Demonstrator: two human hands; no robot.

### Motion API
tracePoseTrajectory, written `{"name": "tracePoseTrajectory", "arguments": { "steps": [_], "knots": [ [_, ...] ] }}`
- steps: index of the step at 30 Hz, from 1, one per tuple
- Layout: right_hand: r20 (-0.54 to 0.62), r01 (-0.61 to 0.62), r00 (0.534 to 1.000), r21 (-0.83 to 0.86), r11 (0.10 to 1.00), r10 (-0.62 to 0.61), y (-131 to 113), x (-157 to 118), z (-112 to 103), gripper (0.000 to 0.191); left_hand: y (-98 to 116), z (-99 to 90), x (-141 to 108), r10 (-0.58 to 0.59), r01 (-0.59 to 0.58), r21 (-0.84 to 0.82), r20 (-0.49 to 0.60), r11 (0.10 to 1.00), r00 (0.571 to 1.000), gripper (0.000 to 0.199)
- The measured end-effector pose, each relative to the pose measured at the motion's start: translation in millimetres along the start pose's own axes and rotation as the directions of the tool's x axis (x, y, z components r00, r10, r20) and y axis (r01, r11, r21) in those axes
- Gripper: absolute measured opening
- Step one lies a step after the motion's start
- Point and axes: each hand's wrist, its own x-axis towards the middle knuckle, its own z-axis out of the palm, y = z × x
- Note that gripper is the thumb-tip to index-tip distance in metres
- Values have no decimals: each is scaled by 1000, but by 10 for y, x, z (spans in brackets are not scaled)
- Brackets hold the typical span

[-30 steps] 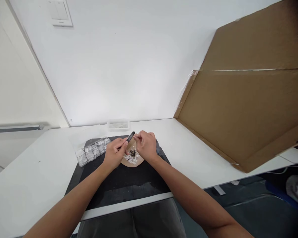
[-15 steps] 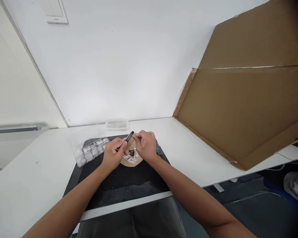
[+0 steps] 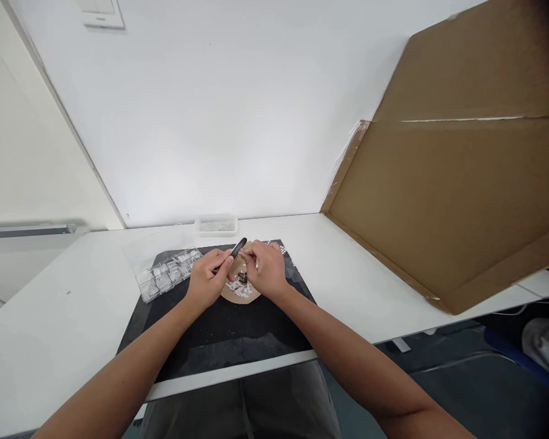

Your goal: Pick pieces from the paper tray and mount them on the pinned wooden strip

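At lower centre, the left hand (image 3: 208, 275) holds a black object (image 3: 240, 246); the right hand (image 3: 269, 269) pinches narrowly, contents unclear. A slip could scatter the white scraps (image 3: 241, 291).

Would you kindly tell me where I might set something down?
The white table is free between the black mat and brown cardboard panel, and left of the mat. The mat's far half is crowded: left hand with slim black tool, right hand, tan rounded sheet with white scraps, clear divided plastic case.

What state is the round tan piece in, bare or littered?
Littered: white scraps and dark bits lie on the round tan piece; the left hand and right hand hide part of it.
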Motion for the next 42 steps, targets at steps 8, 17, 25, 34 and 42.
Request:
{"name": "tracePoseTrajectory", "arguments": {
  "steps": [8,17,25,34,42],
  "knots": [
    [-2,-13,1000,-7,1000,12,51,11,-8,21,-46,1,-6,3,-3,2,9,1000,1000,39],
    [-30,-16,999,-31,999,15,48,29,-33,23,-35,11,-2,4,-4,2,13,1000,1000,38],
    [-36,6,999,-20,1000,-7,-39,29,6,23,-40,14,-14,-18,18,-17,20,1000,1000,34],
    [-11,28,1000,-7,1000,-28,-43,12,7,30,-49,44,-33,-12,13,-13,40,1000,999,33],
    [-53,-24,998,2,1000,24,18,37,-26,26,-18,50,-34,33,-34,18,37,999,999,35]
  ]
}}
